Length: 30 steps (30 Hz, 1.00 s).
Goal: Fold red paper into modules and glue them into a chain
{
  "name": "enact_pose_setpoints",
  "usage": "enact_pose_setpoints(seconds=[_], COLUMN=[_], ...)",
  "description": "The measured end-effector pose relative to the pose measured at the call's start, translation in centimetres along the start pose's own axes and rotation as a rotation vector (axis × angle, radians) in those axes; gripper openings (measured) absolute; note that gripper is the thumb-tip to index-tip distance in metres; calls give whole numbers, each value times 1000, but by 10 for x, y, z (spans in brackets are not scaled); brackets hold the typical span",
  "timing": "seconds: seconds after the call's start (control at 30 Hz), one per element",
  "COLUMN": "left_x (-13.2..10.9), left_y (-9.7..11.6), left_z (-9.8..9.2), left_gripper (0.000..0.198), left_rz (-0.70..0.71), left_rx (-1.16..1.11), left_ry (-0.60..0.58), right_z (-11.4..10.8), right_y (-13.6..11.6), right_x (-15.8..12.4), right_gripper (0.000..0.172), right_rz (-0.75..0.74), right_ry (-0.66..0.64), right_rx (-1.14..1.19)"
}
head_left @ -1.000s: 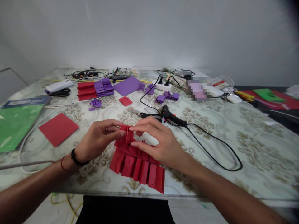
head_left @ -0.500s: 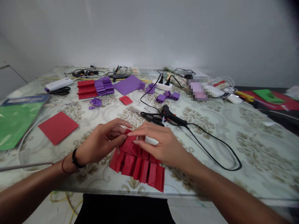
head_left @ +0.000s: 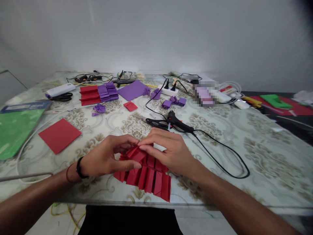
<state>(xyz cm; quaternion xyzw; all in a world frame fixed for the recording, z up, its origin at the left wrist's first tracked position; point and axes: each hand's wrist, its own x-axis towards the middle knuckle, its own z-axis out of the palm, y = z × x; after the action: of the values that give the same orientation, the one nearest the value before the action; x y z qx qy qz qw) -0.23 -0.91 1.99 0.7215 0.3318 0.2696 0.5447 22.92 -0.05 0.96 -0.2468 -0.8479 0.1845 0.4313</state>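
A pleated piece of red folded paper (head_left: 149,178) lies at the near edge of the table (head_left: 256,163). My left hand (head_left: 107,160) grips its left top part, fingers curled and thumb laid across a fold. My right hand (head_left: 168,151) pinches the upper edge of the same paper, fingertips meeting those of the left hand. The paper's upper part is hidden under both hands.
A black glue gun (head_left: 179,124) with a looping cord (head_left: 227,163) and black scissors (head_left: 156,123) lie just beyond my hands. A red paper square (head_left: 59,135) and green sheet (head_left: 14,132) lie left. Purple and red folded pieces (head_left: 99,93), a power strip (head_left: 168,91) sit farther back.
Both hands have moved down and closer together onto the red paper, pressing its upper fold flatter. The left hand now covers the paper's left top corner.
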Motion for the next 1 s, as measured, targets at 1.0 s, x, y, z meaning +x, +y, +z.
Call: enact_pose_setpoints(seconds=[1.0], left_x=[1], left_y=[-2], left_z=[-6], left_gripper=[52], left_rz=[-32], left_rx=[-323], left_ry=[148], right_z=[-106], right_y=[92], right_x=[-16], right_gripper=[35], right_rz=[606], right_ry=[119], right_rx=[-565])
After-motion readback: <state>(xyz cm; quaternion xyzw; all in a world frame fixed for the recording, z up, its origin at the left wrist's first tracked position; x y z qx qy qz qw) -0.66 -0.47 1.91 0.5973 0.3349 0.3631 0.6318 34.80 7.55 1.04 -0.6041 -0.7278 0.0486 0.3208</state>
